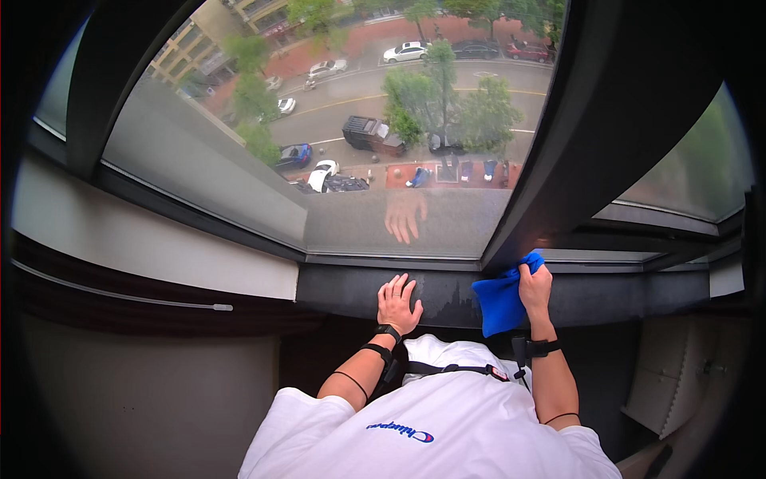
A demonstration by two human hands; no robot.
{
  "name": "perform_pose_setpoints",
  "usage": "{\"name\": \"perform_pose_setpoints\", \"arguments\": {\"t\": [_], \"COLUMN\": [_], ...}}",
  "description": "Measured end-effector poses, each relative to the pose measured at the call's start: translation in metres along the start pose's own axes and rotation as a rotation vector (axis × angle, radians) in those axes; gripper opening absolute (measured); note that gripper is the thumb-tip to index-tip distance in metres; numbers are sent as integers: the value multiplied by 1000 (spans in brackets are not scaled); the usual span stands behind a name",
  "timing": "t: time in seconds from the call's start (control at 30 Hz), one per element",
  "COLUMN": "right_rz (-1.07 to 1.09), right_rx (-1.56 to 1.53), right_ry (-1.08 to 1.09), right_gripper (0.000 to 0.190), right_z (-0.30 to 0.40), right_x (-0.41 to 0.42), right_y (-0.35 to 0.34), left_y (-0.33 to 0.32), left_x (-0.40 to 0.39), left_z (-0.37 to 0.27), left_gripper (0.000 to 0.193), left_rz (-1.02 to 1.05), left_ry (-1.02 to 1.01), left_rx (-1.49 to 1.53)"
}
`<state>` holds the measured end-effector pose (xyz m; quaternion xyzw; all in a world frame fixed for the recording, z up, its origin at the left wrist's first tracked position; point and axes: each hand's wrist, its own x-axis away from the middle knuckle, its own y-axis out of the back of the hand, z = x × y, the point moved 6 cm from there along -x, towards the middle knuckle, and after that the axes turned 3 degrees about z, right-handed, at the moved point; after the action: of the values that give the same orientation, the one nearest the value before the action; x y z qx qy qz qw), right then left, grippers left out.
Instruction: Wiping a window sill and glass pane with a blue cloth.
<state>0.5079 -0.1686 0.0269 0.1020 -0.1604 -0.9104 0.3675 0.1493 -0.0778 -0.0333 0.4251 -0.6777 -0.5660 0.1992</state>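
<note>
My right hand [535, 290] grips a bright blue cloth [501, 302] beside the foot of the dark window mullion [541, 155]. Part of the cloth hangs down over the black windowsill [359, 293], and its bunched top touches the frame. My left hand [397, 305] rests on the sill with its fingers spread, holding nothing. Between the hands the sill shows dark, wet-looking patches. Straight ahead stands the window pane [401, 221], which reflects a hand.
A dark frame rail [203, 209] runs along the left pane. At the left hangs a thin pale rod [119, 290] with a plastic end. A pale panelled piece [661, 371] stands low at the right. Parked cars and trees lie far below, outside the glass.
</note>
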Motion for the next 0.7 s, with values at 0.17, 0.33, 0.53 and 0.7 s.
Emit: {"name": "perform_pose_setpoints", "arguments": {"t": [0.17, 0.33, 0.53, 0.7], "right_rz": [-41, -109, 22, -45], "right_rx": [-58, -92, 137, -8], "right_ry": [63, 147, -113, 14], "right_gripper": [22, 19, 25, 32], "right_z": [81, 96, 7, 89], "right_x": [-5, -2, -3, -7], "right_y": [27, 27, -1, 29], "left_y": [2, 2, 2, 4], "left_x": [1, 0, -3, 2], "left_z": [3, 2, 0, 2], "left_gripper": [58, 58, 59, 57], "left_rz": [-25, -14, 10, -21], "left_ry": [3, 5, 3, 4], "left_rx": [-10, 7, 0, 3]}}
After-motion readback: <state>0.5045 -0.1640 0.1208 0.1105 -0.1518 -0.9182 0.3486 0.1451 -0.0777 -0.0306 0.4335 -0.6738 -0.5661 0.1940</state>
